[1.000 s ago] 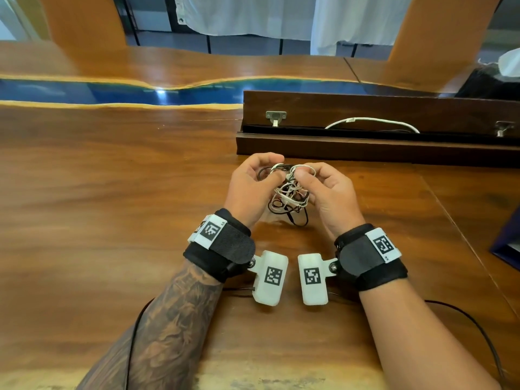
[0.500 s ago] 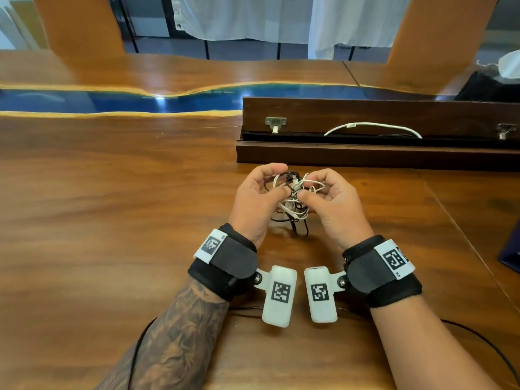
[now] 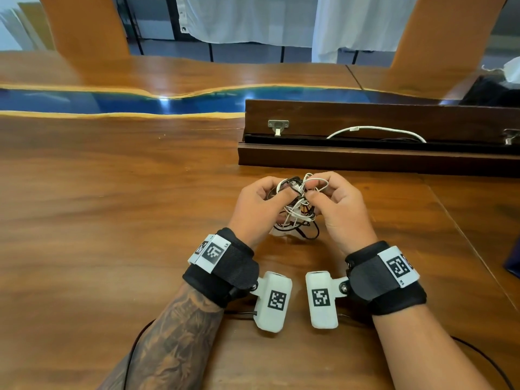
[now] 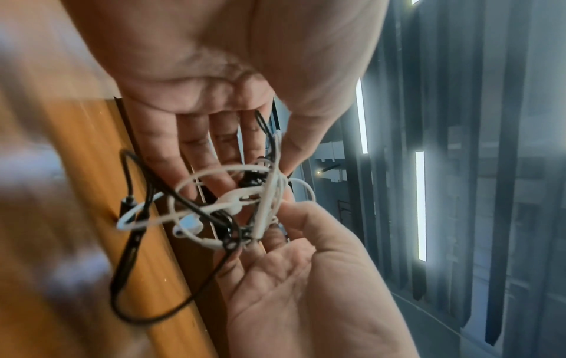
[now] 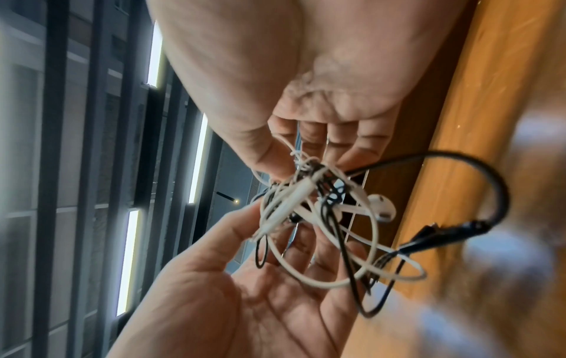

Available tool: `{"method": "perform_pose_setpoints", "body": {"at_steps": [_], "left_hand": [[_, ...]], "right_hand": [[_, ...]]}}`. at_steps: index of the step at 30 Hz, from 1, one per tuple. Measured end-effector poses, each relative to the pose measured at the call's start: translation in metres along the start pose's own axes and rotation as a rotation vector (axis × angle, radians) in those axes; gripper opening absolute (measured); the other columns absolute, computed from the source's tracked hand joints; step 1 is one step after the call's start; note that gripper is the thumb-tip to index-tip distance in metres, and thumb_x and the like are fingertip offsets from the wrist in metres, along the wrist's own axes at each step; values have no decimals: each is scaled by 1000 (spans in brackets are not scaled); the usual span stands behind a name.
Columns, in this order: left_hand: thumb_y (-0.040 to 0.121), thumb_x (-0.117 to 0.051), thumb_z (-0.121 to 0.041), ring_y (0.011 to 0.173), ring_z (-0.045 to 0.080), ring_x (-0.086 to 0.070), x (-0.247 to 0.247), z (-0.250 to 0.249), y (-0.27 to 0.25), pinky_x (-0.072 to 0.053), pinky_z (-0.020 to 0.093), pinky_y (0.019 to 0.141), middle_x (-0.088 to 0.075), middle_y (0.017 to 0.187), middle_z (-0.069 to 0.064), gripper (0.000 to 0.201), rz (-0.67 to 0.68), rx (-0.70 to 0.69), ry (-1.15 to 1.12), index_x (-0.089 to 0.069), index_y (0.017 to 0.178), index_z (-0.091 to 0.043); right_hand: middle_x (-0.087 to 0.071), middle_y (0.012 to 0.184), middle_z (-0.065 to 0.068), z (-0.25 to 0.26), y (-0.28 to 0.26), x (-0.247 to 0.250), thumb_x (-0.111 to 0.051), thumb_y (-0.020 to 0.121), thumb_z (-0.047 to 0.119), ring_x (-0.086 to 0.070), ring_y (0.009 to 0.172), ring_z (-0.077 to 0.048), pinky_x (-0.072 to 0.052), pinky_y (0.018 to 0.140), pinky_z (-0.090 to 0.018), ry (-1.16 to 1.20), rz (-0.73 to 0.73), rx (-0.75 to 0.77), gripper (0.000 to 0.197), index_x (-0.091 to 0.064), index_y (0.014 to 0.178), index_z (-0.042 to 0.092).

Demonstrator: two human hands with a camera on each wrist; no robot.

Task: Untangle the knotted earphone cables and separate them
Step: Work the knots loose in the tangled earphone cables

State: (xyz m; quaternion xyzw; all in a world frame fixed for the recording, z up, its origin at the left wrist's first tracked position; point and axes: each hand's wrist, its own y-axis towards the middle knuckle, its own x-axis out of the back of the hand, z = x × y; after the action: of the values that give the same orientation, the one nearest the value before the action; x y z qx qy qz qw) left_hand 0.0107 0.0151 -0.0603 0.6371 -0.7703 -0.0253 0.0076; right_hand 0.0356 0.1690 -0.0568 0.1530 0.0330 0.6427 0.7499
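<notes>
Above the wooden surface, just in front of a long dark wooden box, both hands hold one knotted bundle of earphone cables between them, lifted off the wood with its lowest black loops hanging close to it. The left hand pinches the upper left of the bundle with thumb against curled fingers; the right hand pinches a thin white loop at the top right, thumb and forefinger closed on it. The wrist views show a white cable and a black cable wound through each other, a white earbud sticking out of the middle and a black plug end dangling free below. The task looks to be at an early stage: the knot is tight, nothing has come apart, and the hands seem to be probing for a strand that will give. The next move probably calls for loosening the core rather than pulling hard, then feeding a free end, likely the black plug or the earbud, back through the loops that trap it. Tugging the pinched white loop outright could cinch the knot tighter. Inside the box lies a separate white cord, well apart from the hands.
</notes>
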Motion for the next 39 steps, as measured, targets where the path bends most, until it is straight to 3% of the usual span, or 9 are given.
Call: {"method": "perform_pose_setpoints", "body": {"at_steps": [5,8,11,16,22,25,33,36,39], "left_hand": [[96,-59,-9,84,14,-67,0,-4,-1,-59,42,75,-71,92,4,17,31,16,-63,-74,104,-12],[97,-62,-11,83,12,-69,1,-4,-2,-60,43,75,-73,93,3,16,23,-7,-55,-74,108,-10],[96,-63,-5,82,16,-70,2,-3,-2,-60,44,75,-75,93,5,15,3,-42,-16,-74,105,-10],[92,-65,1,79,15,-71,6,-4,0,-61,32,70,-76,89,3,16,-11,-12,-160,-74,102,-8],[95,-65,-12,67,11,-66,4,-1,2,-55,27,58,-71,75,-1,9,-33,18,-175,-68,91,-4],[97,-62,-16,65,8,-64,4,0,2,-53,24,60,-70,71,-4,16,-14,46,-222,-68,83,-10],[101,-55,-21,65,9,-62,4,-5,0,-52,23,60,-68,78,3,19,25,89,-384,-66,94,-7],[101,-55,-19,69,13,-62,4,-3,2,-54,25,61,-68,86,8,16,-7,81,-399,-66,98,-8],[102,-52,-11,74,15,-64,4,-2,3,-56,27,64,-70,91,10,11,-26,62,-408,-63,101,-9]], "right_hand": [[-70,98,8,2,-2,1,-60,93,-3,-64,83,3,-50,68,-15,7,12,-1,24,-70,98,17],[-73,94,2,2,-2,1,-65,96,12,-64,81,-2,-51,68,-17,23,4,-1,8,-72,93,15],[-70,91,-5,1,-2,-2,-73,93,21,-66,83,-15,-56,72,-27,-14,-54,22,18,-60,86,11],[-68,102,2,0,-2,-3,-66,91,14,-67,99,-21,-59,81,-45,-51,-32,40,28,-52,89,38],[-71,99,4,1,0,-2,-55,95,-5,-67,89,-6,-54,75,-21,-50,5,16,25,-72,92,13],[-73,104,5,-2,0,-2,-63,92,0,-67,92,-11,-57,77,-26,-68,-2,14,21,-74,95,17],[-72,105,-4,1,-2,-2,-69,91,1,-71,91,-26,-61,75,-35,32,70,4,21,-63,105,16],[-74,97,-3,4,-2,-4,-62,96,3,-71,84,-13,-55,68,-24,144,-1,-51,20,-58,112,15],[-75,96,1,4,-1,-6,-50,104,15,-70,83,-15,-55,68,-25,192,-86,-104,13,-59,113,18]]}}
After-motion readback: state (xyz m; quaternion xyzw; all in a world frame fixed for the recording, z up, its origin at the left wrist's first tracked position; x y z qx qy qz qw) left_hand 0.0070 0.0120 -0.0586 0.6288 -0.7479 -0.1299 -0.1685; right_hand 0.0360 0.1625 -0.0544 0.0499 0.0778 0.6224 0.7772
